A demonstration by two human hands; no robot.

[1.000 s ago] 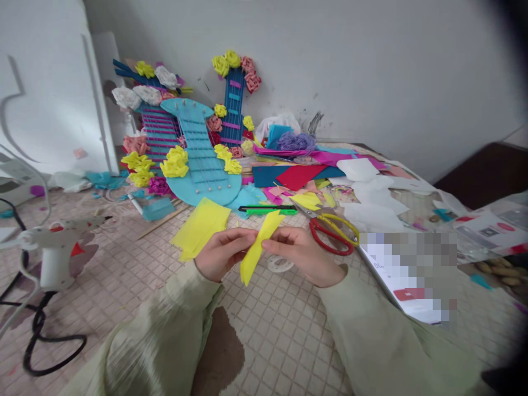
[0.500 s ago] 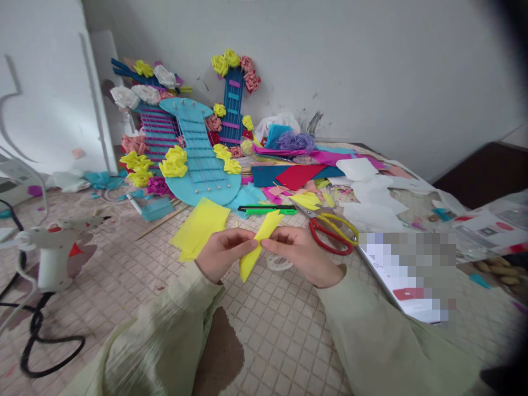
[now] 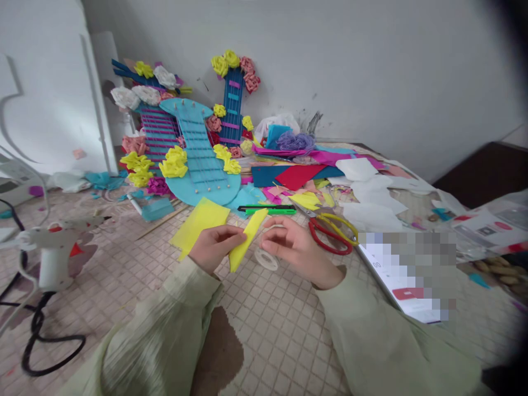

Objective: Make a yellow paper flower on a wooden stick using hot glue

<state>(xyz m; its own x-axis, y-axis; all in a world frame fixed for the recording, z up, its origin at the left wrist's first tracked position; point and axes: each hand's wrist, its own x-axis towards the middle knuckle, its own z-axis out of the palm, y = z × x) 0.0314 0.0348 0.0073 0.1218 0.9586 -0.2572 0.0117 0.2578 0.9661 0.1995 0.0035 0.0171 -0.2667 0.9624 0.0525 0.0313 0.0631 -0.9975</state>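
Head view. Your left hand [image 3: 212, 247] has its grip clamped on the yellow strip [image 3: 252, 231], held above the bench [image 3: 280, 335] near the middle of the view. The strip slants, one end toward 1 o'clock, the other toward 7. Your right hand [image 3: 295, 247], at 3 o'clock from the strip, has its grip apart: thumb and fingers do not meet, and no object shows between them. The white ring [image 3: 267, 260] is at 5 o'clock from the strip, just beside the right fingertips; contact cannot be told.

Done: the strip appears folded narrow, with straight long edges. At 11 o'clock, the blue board [image 3: 193, 151] carries strings and yellow flowers [image 3: 173, 162], which look complete.

Left: no tie or binding is visible on the strip, so judge this piece part-worked. At 10 o'clock, the yellow sheets [image 3: 200, 223] lie flat and appear unworked; the left hand covers their near corner, and their number cannot be counted.

Tools: the green cutter [image 3: 284, 211] lies at 1 o'clock, the scissors [image 3: 336, 234] at 3 o'clock and the glue gun [image 3: 55, 258] at 9 o'clock, none in either hand.
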